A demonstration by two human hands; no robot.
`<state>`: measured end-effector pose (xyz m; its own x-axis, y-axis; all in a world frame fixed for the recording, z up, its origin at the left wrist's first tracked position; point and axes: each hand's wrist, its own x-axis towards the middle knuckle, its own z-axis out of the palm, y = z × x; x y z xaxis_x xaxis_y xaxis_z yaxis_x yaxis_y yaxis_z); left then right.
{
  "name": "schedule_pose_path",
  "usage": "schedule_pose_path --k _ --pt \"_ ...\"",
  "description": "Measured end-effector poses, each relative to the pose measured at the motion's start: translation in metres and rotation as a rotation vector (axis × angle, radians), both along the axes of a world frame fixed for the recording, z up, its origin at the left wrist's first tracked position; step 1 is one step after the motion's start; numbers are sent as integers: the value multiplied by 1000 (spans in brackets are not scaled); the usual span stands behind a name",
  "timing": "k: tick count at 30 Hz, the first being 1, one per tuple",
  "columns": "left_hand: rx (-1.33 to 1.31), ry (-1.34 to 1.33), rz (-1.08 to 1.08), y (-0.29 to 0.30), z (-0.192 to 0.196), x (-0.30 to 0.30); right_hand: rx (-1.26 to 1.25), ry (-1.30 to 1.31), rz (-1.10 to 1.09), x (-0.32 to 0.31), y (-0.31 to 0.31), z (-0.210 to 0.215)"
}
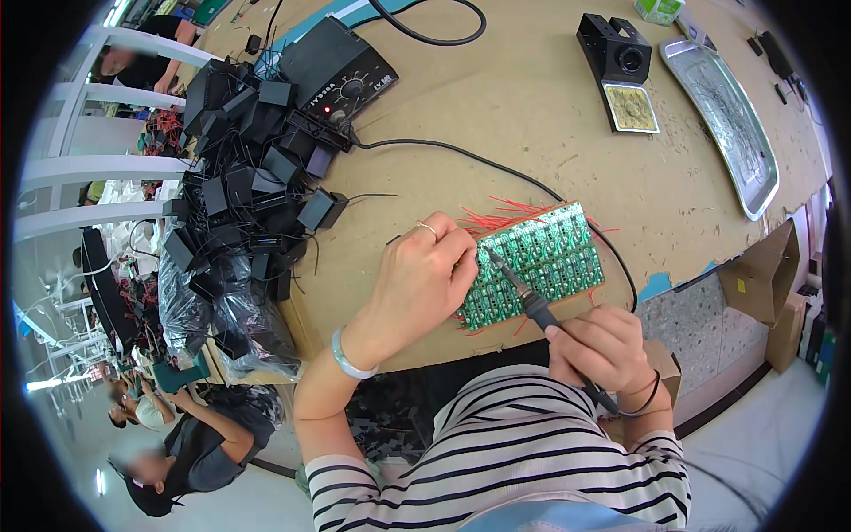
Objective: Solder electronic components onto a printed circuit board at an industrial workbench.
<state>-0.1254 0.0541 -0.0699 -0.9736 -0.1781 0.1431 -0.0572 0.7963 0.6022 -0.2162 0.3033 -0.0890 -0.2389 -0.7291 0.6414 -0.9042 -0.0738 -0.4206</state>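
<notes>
My right hand (607,348) is wrapped round the grip of a soldering iron (538,310). The iron's metal tip points up and left, over the upper left part of a green panel of small circuit boards (563,266). Thin red wires (505,213) stick out along the panel's far edge, and a few show at its near edge. At the panel's left end is my left hand (421,270), its fingers pinched close to the iron's tip. Whatever those fingers hold is too small or hidden to make out.
A black soldering station (332,80) with a dial stands at the far left, its cable running to the right. Beside it is a heap of black plastic cases (257,168). Back right are an iron stand with a sponge (631,106) and a metal tray (709,97). Other people work at left.
</notes>
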Motion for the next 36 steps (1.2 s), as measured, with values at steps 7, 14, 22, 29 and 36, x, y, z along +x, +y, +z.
schedule_pose_path --k 7,14,22,29,36 --pt "24 -55 -13 -3 5 -10 90 136 101 -9 -4 22" --pt "-21 -53 -12 2 6 -11 93 168 97 -6 0 23" --pt "-87 -41 15 5 5 -8 -42 -88 -126 -5 24 28" --pt "-91 -51 24 9 10 -4 -62 -149 -179 -2 30 22" --pt "-40 96 31 0 14 17 -84 -166 -177 0 32 22"
